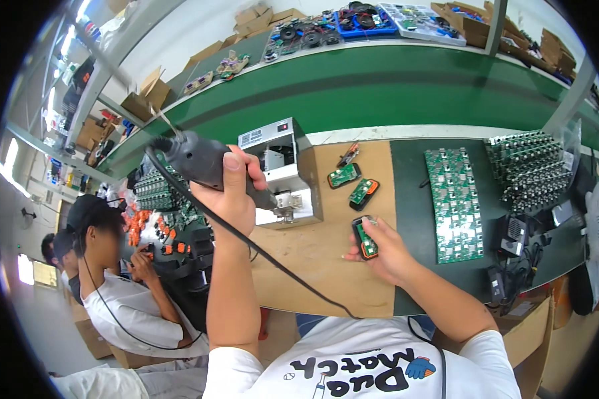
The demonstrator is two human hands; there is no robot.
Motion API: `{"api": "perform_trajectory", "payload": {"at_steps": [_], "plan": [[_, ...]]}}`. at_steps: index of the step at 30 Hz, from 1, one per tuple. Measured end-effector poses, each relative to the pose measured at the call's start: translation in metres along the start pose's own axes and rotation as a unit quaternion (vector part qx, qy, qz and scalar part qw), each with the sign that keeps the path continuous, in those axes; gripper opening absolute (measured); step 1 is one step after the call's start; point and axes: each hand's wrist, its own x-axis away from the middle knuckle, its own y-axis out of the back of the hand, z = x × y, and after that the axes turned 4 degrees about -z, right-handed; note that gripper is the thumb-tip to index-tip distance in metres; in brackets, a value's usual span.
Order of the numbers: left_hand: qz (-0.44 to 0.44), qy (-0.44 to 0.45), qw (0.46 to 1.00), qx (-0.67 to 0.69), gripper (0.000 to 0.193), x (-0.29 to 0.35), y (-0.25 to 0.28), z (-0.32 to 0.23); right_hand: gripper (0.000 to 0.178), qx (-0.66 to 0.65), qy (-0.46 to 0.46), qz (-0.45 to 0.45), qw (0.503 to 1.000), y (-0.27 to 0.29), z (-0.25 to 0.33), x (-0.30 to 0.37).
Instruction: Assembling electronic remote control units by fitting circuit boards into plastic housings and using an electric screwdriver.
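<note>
My left hand (pixel 231 203) is closed around a dark electric screwdriver (pixel 199 158), with the thumb laid along its body. The screwdriver's front end is at the pick-up part of a boxy metal screw feeder (pixel 307 183); whether the bit touches it I cannot tell. A small black case with an orange rim and a green circuit board (pixel 366 241) is gripped in my right hand (pixel 387 251), board side up, above the brown mat. Beyond it lie two similar cases, one (pixel 364 194) nearer and another (pixel 343 175) to its left, plus a small part (pixel 348 155) behind them.
Brown board (pixel 299 266) covers the bench's middle. A green circuit panel (pixel 454 206), stacked boards (pixel 529 166) and black power adapters (pixel 510 236) occupy the right. The screwdriver's cable (pixel 273 256) crosses my left forearm. At left, a co-worker (pixel 133 292) handles small parts near orange pieces (pixel 138 226).
</note>
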Motion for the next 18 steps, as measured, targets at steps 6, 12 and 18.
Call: {"api": "perform_trajectory", "payload": {"at_steps": [6, 12, 18], "plan": [[0.006, -0.064, 0.997, -0.042, 0.046, 0.014, 0.007, 0.018, 0.039, -0.117, -0.061, 0.077, 0.988, 0.005, -0.009, -0.002], [0.076, 0.045, 0.993, 0.077, 0.05, 0.002, 0.028, 0.021, 0.047, -0.152, -0.065, 0.063, 0.984, 0.001, -0.008, -0.003], [0.072, 0.048, 0.994, 0.06, 0.059, 0.013, 0.034, 0.025, 0.061, -0.055, -0.051, 0.008, 0.997, 0.008, -0.016, -0.008]]}}
